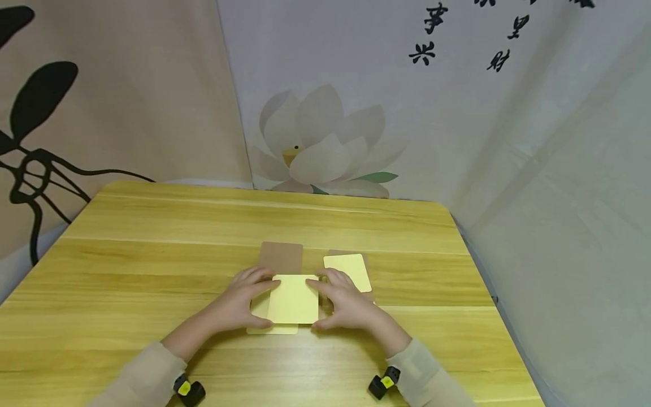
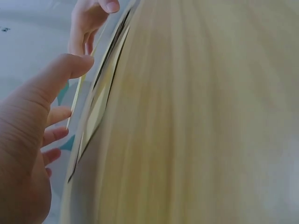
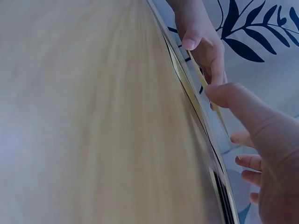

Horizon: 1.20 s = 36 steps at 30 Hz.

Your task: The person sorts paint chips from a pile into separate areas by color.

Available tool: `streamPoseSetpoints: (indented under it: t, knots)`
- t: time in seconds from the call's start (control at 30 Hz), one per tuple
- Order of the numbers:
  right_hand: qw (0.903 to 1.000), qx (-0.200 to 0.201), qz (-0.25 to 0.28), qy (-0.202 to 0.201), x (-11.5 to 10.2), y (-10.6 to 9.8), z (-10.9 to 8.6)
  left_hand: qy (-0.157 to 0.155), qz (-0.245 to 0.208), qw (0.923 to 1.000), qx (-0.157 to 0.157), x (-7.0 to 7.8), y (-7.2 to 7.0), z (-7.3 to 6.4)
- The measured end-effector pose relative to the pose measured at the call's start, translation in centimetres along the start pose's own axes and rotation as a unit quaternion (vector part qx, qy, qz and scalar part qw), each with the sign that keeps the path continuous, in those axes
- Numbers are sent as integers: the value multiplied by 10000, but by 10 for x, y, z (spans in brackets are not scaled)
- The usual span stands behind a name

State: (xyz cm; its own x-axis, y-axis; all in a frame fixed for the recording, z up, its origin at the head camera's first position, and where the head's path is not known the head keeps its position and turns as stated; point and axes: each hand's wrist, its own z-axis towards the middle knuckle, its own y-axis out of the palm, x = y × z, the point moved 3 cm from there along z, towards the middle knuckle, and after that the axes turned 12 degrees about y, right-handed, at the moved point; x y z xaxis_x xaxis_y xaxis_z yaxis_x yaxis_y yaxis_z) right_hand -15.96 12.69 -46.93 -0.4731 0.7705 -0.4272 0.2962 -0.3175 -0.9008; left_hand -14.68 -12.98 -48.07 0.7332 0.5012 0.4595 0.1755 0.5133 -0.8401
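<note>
A pale yellow square card (image 1: 294, 299) is held level above the table, its left edge in my left hand (image 1: 239, 305) and its right edge in my right hand (image 1: 348, 305). The thumbs are at its near corners, with the fingers farther up the sides. Edge-on, the card shows as a thin strip raised off the tabletop in both wrist views. Below it lies another yellow card (image 1: 272, 329), partly covered. A brown square card (image 1: 281, 257) sits just beyond my left hand. Past my right fingers, a tilted yellow card (image 1: 351, 270) overlaps a brown one (image 1: 346, 252).
The cards lie on a wood-grain table (image 1: 152, 254) with rounded far corners. Behind it hangs a pale curtain (image 1: 325, 68) with a lotus print and dark characters. Each wrist carries a small black device (image 1: 189, 390).
</note>
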Motion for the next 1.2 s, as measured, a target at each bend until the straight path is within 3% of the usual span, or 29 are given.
streamPoseSetpoints:
  t: [0.3, 0.67, 1.2]
  knots:
    - [10000, -46, -81, 2, -19, 11, 4, -314, -123, 9993, -171, -7, -8, -20]
    - [9996, -92, -237, -111, -31, 22, 8, -287, -41, 9989, -366, -8, -14, -33]
    - [9993, -310, -187, -61, -32, 23, 6, -72, 111, 9989, -446, -8, -14, -37]
